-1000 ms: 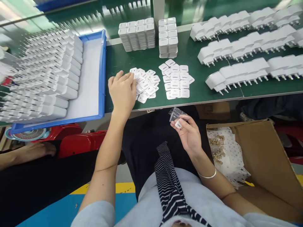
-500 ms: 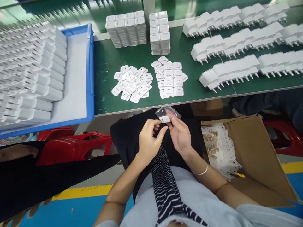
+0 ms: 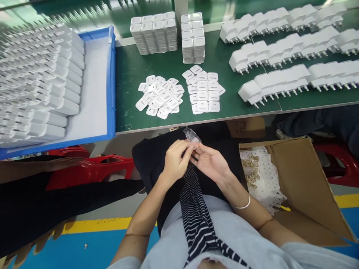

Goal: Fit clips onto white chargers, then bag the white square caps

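Over my lap, both hands meet at a small clear plastic bag point(image 3: 189, 133). A small white rounded plate point(image 3: 195, 141) shows at the bag, partly behind my fingers; whether it is fully inside I cannot tell. My left hand point(image 3: 176, 160) pinches the near edge of the bag between thumb and fingers. My right hand point(image 3: 211, 163), palm turned up, grips the bag's right side with its fingertips. On the green table lie a loose heap of similar white plates point(image 3: 161, 96) and a neater overlapping group of printed ones point(image 3: 202, 91).
Stacked white plates point(image 3: 153, 33) and a second stack point(image 3: 193, 39) stand behind. White plug adapters point(image 3: 280, 84) line the right. A blue-rimmed tray point(image 3: 111, 86) of adapters stands left. An open cardboard box point(image 3: 305, 183) sits right of my lap; another person's arm point(image 3: 25, 170) is at left.
My hands have drawn closer together around the bag, and the white plate is now mostly covered by fingers and film. The other person's arm at left has reached further right.
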A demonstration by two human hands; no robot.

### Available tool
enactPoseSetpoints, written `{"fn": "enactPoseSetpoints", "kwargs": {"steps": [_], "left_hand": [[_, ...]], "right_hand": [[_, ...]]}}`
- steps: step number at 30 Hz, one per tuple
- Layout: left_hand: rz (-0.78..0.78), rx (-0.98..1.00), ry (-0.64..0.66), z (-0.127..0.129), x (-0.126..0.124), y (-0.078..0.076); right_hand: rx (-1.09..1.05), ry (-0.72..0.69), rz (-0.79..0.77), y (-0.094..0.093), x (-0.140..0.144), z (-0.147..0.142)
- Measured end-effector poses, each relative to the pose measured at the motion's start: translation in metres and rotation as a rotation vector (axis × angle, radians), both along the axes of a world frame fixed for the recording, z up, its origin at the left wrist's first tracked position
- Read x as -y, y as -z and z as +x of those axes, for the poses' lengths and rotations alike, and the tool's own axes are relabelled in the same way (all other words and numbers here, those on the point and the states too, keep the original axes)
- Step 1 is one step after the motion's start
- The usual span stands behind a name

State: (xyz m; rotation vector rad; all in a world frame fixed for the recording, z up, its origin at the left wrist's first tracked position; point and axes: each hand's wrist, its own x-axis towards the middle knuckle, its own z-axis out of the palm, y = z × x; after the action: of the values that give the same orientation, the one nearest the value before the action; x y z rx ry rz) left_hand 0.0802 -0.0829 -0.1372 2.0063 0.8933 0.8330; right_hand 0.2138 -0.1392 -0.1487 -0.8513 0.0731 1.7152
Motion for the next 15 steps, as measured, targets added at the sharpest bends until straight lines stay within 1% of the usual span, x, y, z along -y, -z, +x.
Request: {"fn": "enactPoseSetpoints", "kwargs": {"steps": [2,4,6,8,9,10,12,13,14,15], "left_hand": [[-0.031,0.03,-0.018,-0.002,-0.001,-0.001],[-0.055,0.036,-0.029,-0.004,0.0,-0.001],[-0.059,0.008,-0.008,-0.005,0.002,-0.002],[-0.031,-0.043,0.028,-0.007,0.002,-0.004],[-0.006,-0.066,0.033,-0.01,0.001,-0.007],[0.028,-0.086,0.025,-0.013,-0.001,-0.01],[0.141,-0.12,-0.034,-0.021,-0.012,-0.019],[0.228,-0.156,-0.078,-0.025,-0.02,-0.024],[0.33,-0.213,-0.127,-0.03,-0.031,-0.029],[0.435,-0.284,-0.183,-0.033,-0.044,-0.034]], "right_hand": [[0.002,0.028,-0.015,-0.001,0.0,0.002],[0.029,0.084,-0.018,0.0,0.0,0.004],[0.041,0.104,-0.021,0.005,0.001,0.008],[0.053,0.109,-0.031,0.016,0.006,0.02],[0.082,0.134,-0.043,0.024,0.01,0.03],[0.144,0.191,-0.062,0.035,0.015,0.044],[0.386,0.369,-0.117,0.06,0.029,0.08],[0.576,0.471,-0.17,0.074,0.038,0.101],[0.817,0.557,-0.255,0.088,0.048,0.122],[1.109,0.609,-0.382,0.1,0.058,0.142]]}}
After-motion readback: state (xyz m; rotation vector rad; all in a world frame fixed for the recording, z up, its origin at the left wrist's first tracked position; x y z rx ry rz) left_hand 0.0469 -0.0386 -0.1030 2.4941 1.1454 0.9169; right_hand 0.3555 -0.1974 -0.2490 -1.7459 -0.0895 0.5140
